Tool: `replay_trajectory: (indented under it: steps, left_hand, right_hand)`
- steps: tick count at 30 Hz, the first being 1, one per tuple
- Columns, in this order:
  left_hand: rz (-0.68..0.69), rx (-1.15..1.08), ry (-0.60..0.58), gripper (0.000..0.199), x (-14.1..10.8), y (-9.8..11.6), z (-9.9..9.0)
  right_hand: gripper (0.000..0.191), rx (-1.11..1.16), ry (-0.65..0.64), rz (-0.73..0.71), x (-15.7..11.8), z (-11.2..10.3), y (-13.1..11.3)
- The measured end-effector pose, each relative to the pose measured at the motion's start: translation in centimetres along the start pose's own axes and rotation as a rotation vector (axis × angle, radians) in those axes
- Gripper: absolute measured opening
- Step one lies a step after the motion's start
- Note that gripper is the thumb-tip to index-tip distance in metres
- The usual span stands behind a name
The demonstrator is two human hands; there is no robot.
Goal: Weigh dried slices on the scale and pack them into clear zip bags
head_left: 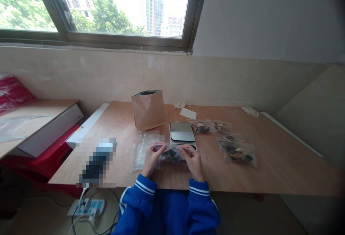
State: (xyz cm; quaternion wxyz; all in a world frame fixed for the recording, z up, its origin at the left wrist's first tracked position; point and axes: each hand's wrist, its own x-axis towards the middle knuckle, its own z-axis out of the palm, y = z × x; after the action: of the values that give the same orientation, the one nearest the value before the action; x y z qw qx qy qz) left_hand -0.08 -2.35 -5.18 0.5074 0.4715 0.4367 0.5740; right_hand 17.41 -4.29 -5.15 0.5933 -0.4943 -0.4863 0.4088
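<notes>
Between my hands is a clear zip bag (pixel 174 155) with dark, dried-looking pieces inside. My left hand (pixel 153 157) pinches its top edge at the left. At the right end of that edge, the fingers of my right hand (pixel 192 159) are closed on the plastic. Just beyond the bag stands a small kitchen scale (pixel 182 132) with a shiny plate, its front partly hidden by my right hand and the bag. Flat clear plastic bags (pixel 138 152) lie beside my left hand.
Filled zip bags (pixel 238 153) with dark and pale pieces lie on the right, others (pixel 201 126) behind the scale. An open brown paper bag (pixel 148 111) stands at the back, near a white card (pixel 188 113). A pixelated item (pixel 97 163) lies left; a power strip (pixel 87 207) sits below.
</notes>
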Motion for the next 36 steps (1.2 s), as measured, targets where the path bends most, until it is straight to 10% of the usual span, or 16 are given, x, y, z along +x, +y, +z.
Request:
replay_trajectory:
  steps: [16,30,36]
  left_hand:
    - [0.001,-0.038,-0.001,0.027,-0.3,0.8,0.0]
    - [0.017,0.010,-0.133,0.021,-0.7,2.0,-0.1]
    - [0.155,0.166,-0.158,0.019,-1.0,3.2,0.4]
  right_hand:
    - [0.024,-0.045,0.177,-0.078,-0.3,1.5,-0.6]
    - [0.027,-0.121,0.027,-0.053,-0.4,1.3,-0.8]
    - [0.017,-0.561,0.008,-0.383,-0.6,0.5,-4.8]
